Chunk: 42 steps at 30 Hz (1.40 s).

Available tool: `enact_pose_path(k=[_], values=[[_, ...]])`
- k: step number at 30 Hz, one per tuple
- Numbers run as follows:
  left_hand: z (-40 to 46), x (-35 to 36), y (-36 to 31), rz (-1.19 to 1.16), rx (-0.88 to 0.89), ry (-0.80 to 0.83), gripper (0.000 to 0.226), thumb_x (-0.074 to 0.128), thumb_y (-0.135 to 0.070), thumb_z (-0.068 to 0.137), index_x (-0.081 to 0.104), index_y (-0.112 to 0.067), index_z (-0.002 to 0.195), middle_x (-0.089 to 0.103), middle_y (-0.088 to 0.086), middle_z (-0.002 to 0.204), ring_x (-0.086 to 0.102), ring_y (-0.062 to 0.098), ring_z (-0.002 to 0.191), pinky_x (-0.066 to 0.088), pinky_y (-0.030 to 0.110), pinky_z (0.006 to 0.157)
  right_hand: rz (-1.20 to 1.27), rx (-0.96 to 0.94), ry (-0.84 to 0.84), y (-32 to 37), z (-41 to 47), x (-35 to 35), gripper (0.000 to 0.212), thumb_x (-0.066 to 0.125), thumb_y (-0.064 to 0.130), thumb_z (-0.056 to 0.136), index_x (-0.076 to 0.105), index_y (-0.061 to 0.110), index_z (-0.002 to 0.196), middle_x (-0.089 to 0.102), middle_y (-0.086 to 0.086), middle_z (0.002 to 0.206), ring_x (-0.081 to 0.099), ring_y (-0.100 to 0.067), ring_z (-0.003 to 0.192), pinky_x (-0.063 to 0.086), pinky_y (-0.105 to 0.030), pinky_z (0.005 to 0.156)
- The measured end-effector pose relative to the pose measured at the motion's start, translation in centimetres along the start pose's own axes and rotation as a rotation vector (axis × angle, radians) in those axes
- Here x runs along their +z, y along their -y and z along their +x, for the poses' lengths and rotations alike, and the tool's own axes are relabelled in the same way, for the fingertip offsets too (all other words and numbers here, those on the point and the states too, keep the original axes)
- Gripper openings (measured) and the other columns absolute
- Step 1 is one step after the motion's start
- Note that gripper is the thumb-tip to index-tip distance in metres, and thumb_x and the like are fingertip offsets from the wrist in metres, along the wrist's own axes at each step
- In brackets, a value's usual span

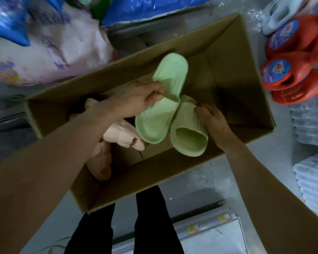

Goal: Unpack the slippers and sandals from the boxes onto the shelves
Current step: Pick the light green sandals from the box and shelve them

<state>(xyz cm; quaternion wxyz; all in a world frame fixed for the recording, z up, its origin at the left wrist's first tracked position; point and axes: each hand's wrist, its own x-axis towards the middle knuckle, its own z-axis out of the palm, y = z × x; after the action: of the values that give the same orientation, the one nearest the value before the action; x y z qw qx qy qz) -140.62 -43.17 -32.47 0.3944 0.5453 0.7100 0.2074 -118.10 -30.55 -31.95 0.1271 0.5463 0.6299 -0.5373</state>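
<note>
An open cardboard box (246,99) fills the middle of the view. Inside it, my left hand (136,99) grips the strap of a light green slipper (165,99) that lies sole up. My right hand (213,123) holds a second green slipper (188,134) by its side, its opening facing me. The two green slippers touch at the middle of the box. Several pale pink slippers (121,136) lie under my left forearm in the box's left part.
Red slippers (290,77) with blue round labels and a pale blue one (281,13) lie at the right. Stacks of clear plastic items (308,125) sit below them. Bagged goods (44,43) crowd the upper left. My dark trouser legs (151,222) stand below the box.
</note>
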Motion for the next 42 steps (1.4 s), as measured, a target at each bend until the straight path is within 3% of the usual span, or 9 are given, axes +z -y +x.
enact_pose_path(k=[3,8,12,17,22,27,31,35,42], values=[[-3.2,-0.2,-0.4,-0.122,-0.169,0.081,0.009,0.048,-0.035,0.099,0.054,-0.029,0.100,0.053,-0.008,0.101,0.052,0.011,0.098,0.035,0.025,0.079,0.037,0.014,0.075,0.8,-0.6,0.6,0.068,0.058,0.055,0.075,0.055,0.018,0.132,0.048,-0.001,0.130,0.053,-0.022,0.113,0.047,-0.039,0.095],[-7.9,3.2,0.9,-0.262,-0.442,0.117,0.034,0.057,-0.044,0.091,0.046,-0.041,0.123,0.043,0.001,0.128,0.050,0.022,0.118,0.045,0.034,0.093,-0.335,-0.091,0.227,0.0,-0.3,3.6,0.026,0.070,0.034,0.088,0.058,0.022,0.108,0.031,0.002,0.148,0.043,-0.016,0.124,0.041,-0.029,0.096],[-10.2,6.1,0.9,-0.383,-0.703,-0.028,0.096,0.073,-0.036,0.082,0.006,-0.045,0.149,0.011,0.003,0.156,0.036,0.030,0.135,0.040,0.042,0.107,-0.352,-0.022,0.201,-1.1,-0.8,4.6,0.079,0.072,0.050,0.083,0.033,0.026,0.147,0.023,-0.005,0.154,0.038,-0.026,0.135,0.038,-0.039,0.106],[-12.3,8.3,1.3,-0.679,-0.815,-0.055,0.106,0.080,-0.035,0.074,0.005,-0.048,0.149,0.036,0.002,0.151,0.039,0.027,0.136,0.038,0.050,0.109,-0.386,0.010,0.246,-1.2,-1.9,4.1,0.102,0.068,0.060,0.081,0.008,0.026,0.156,0.039,-0.012,0.150,0.043,-0.032,0.134,0.037,-0.050,0.110],[-13.3,7.2,0.4,-0.793,-0.772,-0.093,0.101,0.080,-0.023,0.075,0.015,-0.051,0.147,0.029,0.000,0.154,0.035,0.026,0.138,0.044,0.049,0.105,-0.257,-0.017,0.308,0.0,-3.5,2.7,0.090,0.076,0.033,0.084,0.021,0.024,0.155,0.041,-0.002,0.147,0.045,-0.021,0.129,0.042,-0.042,0.106],[-14.9,4.6,-1.1,-0.988,-0.750,-0.155,0.101,0.082,-0.018,0.069,0.023,-0.052,0.144,0.036,-0.001,0.151,0.044,0.025,0.132,0.049,0.050,0.098,-0.114,-0.064,0.320,2.1,-6.1,1.2,0.079,0.077,0.024,0.084,0.032,0.035,0.148,0.052,0.013,0.121,0.058,-0.011,0.112,0.055,-0.040,0.095],[-17.3,2.1,-3.3,-1.026,-0.642,-0.240,0.091,0.073,-0.005,0.080,0.025,-0.041,0.148,0.043,-0.009,0.136,0.047,0.014,0.123,0.056,0.023,0.081,-0.114,-0.160,0.287,4.4,-9.4,0.1,0.079,0.078,0.024,0.082,0.033,0.042,0.144,0.049,0.007,0.134,0.055,-0.012,0.116,0.055,-0.037,0.094],[-21.8,-0.5,-4.8,-0.995,-0.551,-0.340,0.089,0.079,-0.013,0.075,0.033,-0.049,0.142,0.042,-0.002,0.141,0.042,0.022,0.131,0.045,0.048,0.103,-0.098,-0.245,0.245,7.1,-13.8,0.3,0.080,0.081,0.024,0.080,0.031,0.047,0.139,0.046,0.006,0.137,0.054,-0.015,0.118,0.053,-0.040,0.095],[-34.0,-5.2,-6.2,-1.040,-0.357,-0.508,0.090,0.079,-0.007,0.072,0.037,-0.044,0.142,0.060,0.004,0.129,0.060,0.022,0.116,0.054,0.052,0.088,-0.120,-0.500,0.238,12.9,-22.8,5.7,0.080,0.085,0.024,0.075,0.036,0.037,0.137,0.052,0.010,0.133,0.055,-0.010,0.122,0.049,-0.045,0.103]])
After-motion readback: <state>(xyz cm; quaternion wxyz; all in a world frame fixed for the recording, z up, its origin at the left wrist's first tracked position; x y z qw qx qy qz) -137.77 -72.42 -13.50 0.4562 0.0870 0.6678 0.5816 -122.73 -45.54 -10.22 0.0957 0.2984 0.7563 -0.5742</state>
